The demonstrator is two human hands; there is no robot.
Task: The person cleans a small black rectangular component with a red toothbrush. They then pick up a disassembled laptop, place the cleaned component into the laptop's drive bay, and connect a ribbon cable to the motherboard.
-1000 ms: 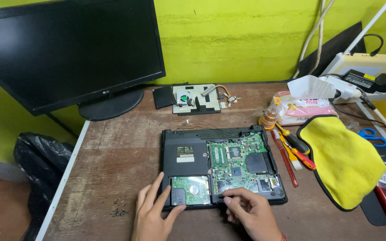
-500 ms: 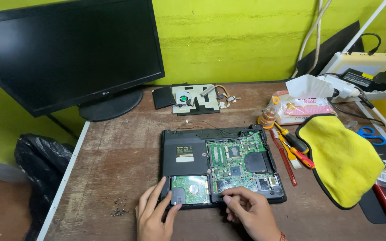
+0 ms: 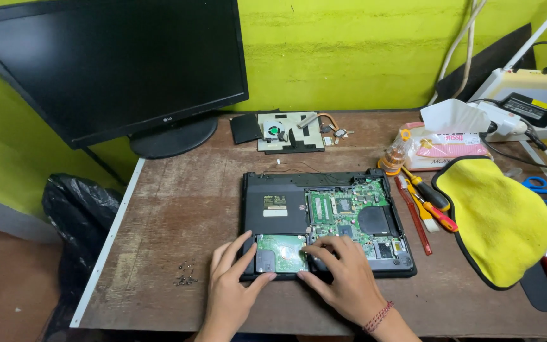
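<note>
Evidently, these were the particulars.

Tabletop: a worn brown wooden tabletop carried everything.
Laptop base: an opened laptop base lay flat near the front edge, its green circuit board bare at 3 o'clock of the dark cover panel.
Hard drive: the hard drive sat in its bay at the base's 7 o'clock corner, green board face up, nearly square, its slightly longer axis running 9 to 3 o'clock, parallel to the front edge.
Left hand: the left hand lay open, fingers spread over the bay's 9 o'clock edge, thumb at the drive's near corner; it gripped nothing.
Right hand: the right hand was open too, fingertips pressed on the drive's 3 o'clock edge, closed on nothing.
Handling: the drive looked stiff, compact, fairly heavy for its size and fragile to knocks; its bare board ought not to be pressed.
Hold: the side edges at 9 and 3 o'clock seemed the safe places.
Screws: small loose screws lay at 9 o'clock of the left hand, apart from it.
Tools: screwdrivers lay just at 3 o'clock of the base, beside a yellow cloth.
Monitor: a dark monitor stood at 11 o'clock.
</note>
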